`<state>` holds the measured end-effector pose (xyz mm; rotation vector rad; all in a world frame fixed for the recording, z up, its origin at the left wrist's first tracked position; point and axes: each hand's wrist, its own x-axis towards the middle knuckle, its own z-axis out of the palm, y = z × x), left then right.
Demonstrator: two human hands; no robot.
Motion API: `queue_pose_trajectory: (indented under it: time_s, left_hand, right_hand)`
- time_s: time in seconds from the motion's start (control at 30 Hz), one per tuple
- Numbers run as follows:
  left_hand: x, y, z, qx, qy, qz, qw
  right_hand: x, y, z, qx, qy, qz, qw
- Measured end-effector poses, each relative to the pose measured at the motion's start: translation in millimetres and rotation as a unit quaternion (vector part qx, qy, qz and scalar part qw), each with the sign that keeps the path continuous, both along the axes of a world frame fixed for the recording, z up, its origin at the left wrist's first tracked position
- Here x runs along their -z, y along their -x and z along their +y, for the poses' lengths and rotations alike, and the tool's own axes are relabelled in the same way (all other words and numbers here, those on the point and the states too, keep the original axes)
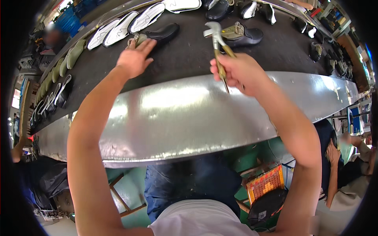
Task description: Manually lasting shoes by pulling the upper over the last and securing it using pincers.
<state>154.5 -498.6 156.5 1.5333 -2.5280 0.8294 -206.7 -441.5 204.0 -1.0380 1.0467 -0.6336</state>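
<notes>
My left hand (pixel 134 59) reaches to the far left of the work surface. Its fingers are spread over the open end of a black shoe upper (pixel 165 33) with a fuzzy lining, and its thumb stands apart. In my right hand (pixel 241 70) are lasting pincers (pixel 215 36), gripped by their yellowish handles with the metal head pointing away from me. Just beyond that hand lies another black shoe (pixel 249 36), its olive-coloured lining or last partly visible. The pincers overlap its near end in view; whether they touch it I cannot tell.
White soles (pixel 146 18) line the far edge of the dark belt (pixel 185 59). Olive shoe-shaped pieces (pixel 76 54) stand in a row at left. More black shoes (pixel 219 9) sit far off and at right. A shiny metal ledge (pixel 169 118) borders my side. Another person's hand (pixel 333 154) shows at right.
</notes>
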Motion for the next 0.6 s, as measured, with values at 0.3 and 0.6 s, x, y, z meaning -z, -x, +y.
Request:
queue_pose_trajectory:
  time_s: [0.3,0.6]
  left_hand:
    - [-29.5,-47.2,-124.0,-0.294,-0.177,0.446,0.827]
    - [29.3,-64.9,-218.4,-0.357,-0.048,0.274,0.892]
  right_hand:
    - [32.2,-60.7,-247.5,0.086,-0.045,-0.054,0.994]
    - [63.3,-62.3,-338.0,0.087,-0.079,-0.166,0.979]
